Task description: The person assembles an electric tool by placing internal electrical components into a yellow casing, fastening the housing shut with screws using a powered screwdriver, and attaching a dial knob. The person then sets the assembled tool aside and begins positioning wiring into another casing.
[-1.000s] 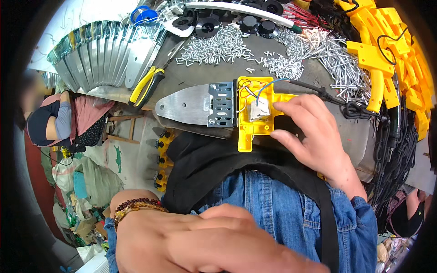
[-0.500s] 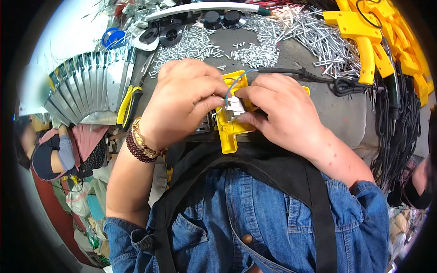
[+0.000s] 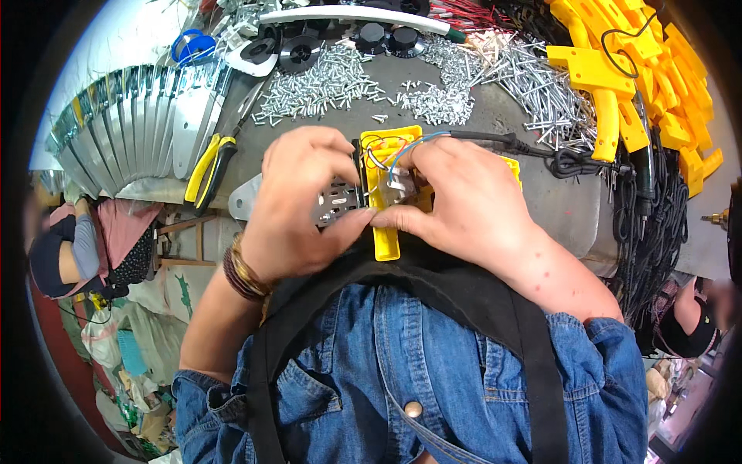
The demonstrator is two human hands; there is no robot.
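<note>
An opened yellow plastic housing half (image 3: 386, 244), shaped like a tool handle, sits in front of me. Inside it are thin wires (image 3: 376, 155) and a white block-like part (image 3: 400, 184). My right hand (image 3: 475, 189) grips the housing from the right, its thumb across the lower part; some of its fingertips are hidden. On the left, my left hand (image 3: 301, 205) is slightly blurred, thumb and fingers apart, with the thumb at the housing's edge. Between them shows a slotted metal plate (image 3: 338, 203) that adjoins the housing. A black cord (image 3: 479, 137) runs from the housing to the right.
Yellow-handled pliers (image 3: 209, 174) lie left, by a fan of metal blades (image 3: 131, 127). Behind are piles of small screws (image 3: 325, 81) and long screws (image 3: 541, 97). Yellow housings (image 3: 603, 77) and black cords (image 3: 657, 209) fill the right. Other people are partly visible at both sides.
My left hand has moved left and down, off the wires and the white part. The slotted plate shows more now. My right thumb has shifted left onto the housing.
</note>
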